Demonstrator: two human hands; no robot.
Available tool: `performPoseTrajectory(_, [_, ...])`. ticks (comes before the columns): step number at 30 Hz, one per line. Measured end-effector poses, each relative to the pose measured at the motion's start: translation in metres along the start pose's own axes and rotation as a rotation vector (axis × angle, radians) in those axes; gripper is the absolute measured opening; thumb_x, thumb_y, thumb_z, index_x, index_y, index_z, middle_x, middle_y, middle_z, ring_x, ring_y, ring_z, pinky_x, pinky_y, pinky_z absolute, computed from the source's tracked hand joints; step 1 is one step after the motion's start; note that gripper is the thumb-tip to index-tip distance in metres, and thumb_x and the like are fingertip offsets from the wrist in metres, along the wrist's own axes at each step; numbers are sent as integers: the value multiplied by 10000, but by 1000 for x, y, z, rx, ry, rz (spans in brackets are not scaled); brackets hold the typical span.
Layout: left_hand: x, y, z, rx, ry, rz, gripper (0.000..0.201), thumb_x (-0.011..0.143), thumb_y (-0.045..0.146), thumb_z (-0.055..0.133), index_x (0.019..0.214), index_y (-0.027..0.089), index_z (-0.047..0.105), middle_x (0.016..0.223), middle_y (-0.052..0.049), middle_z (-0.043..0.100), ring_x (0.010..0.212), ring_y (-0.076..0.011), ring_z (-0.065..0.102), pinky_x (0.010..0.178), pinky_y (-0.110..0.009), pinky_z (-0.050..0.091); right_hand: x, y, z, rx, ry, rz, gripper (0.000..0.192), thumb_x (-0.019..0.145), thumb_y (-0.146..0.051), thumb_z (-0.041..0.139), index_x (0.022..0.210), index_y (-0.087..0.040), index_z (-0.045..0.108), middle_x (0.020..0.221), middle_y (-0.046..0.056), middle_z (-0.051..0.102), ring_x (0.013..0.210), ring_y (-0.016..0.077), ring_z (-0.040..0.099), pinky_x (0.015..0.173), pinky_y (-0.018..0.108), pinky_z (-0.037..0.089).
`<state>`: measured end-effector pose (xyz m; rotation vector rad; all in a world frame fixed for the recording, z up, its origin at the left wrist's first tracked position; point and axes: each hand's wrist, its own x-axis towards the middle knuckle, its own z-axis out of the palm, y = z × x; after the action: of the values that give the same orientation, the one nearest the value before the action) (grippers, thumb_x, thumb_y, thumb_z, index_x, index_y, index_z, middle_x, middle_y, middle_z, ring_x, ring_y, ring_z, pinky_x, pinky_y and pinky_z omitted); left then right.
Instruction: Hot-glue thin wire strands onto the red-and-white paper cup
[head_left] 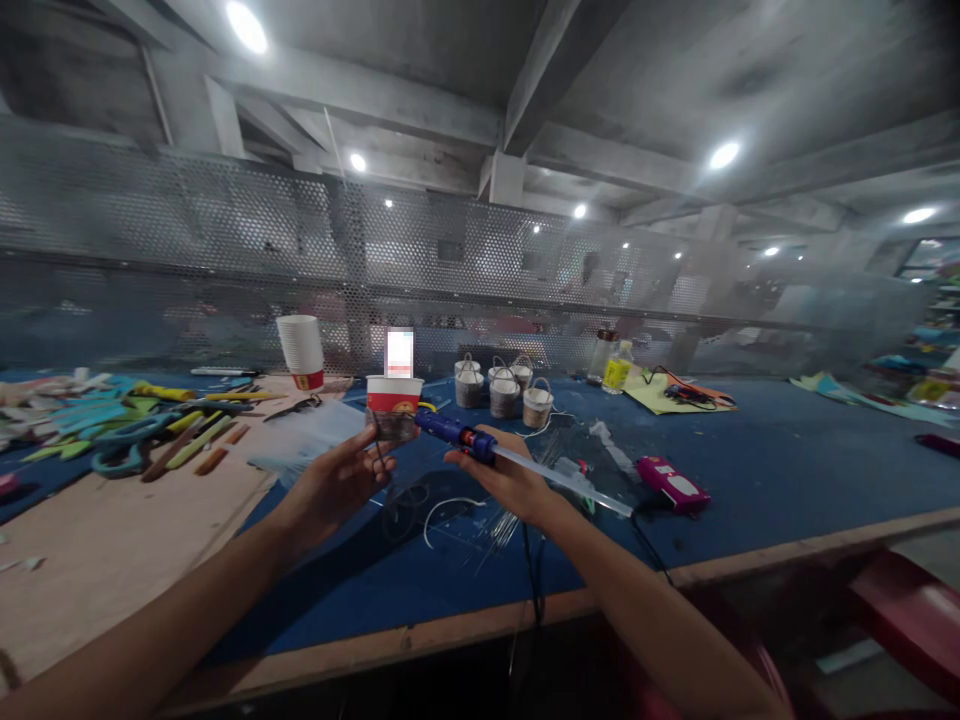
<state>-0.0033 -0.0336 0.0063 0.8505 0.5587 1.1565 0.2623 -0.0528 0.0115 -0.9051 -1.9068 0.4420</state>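
My left hand is closed round the lower part of a red and white paper cup, whose bottom is wrapped in brown cord. A loose end of the cord hangs below it by my fingers. In my right hand is a blue glue gun, its front end close to the cup's right side. A long clear glue stick sticks out of the gun's back toward my forearm. My right fingers are wrapped round the grip, partly hidden from view.
Several small wrapped cups with handles stand behind the glue gun. A stack of paper cups is at the back left, near blue scissors and felt pieces. Right of my hand lies a magenta box; a yellow bottle stands farther back.
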Motion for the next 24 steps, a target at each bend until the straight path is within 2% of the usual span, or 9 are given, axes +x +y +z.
performPoseTrajectory(10, [3, -3, -1, -35, 51, -17, 172, 857, 311, 793, 973, 186, 774, 846, -64, 758, 684, -175, 693, 606, -244, 560, 1, 0, -1, 54, -6, 20, 347, 932, -520, 705, 820, -196, 653, 813, 25, 697, 767, 189, 644, 665, 264, 448])
performPoseTrajectory(17, [1, 0, 3, -12, 32, -10, 174, 901, 328, 725, 1011, 205, 782, 1016, -101, 772, 674, -157, 649, 615, -244, 544, -1, 4, -2, 150, -24, 48, 259, 943, -454, 709, 940, -196, 723, 912, 35, 763, 835, 204, 704, 715, 273, 500])
performPoseTrajectory(24, [-3, 3, 7, -35, 37, -23, 147, 892, 312, 717, 998, 232, 778, 1011, -99, 771, 668, -170, 626, 605, -264, 546, -1, 4, -1, 122, -22, 56, 336, 933, -525, 705, 920, -191, 735, 893, 42, 763, 816, 204, 694, 715, 277, 510])
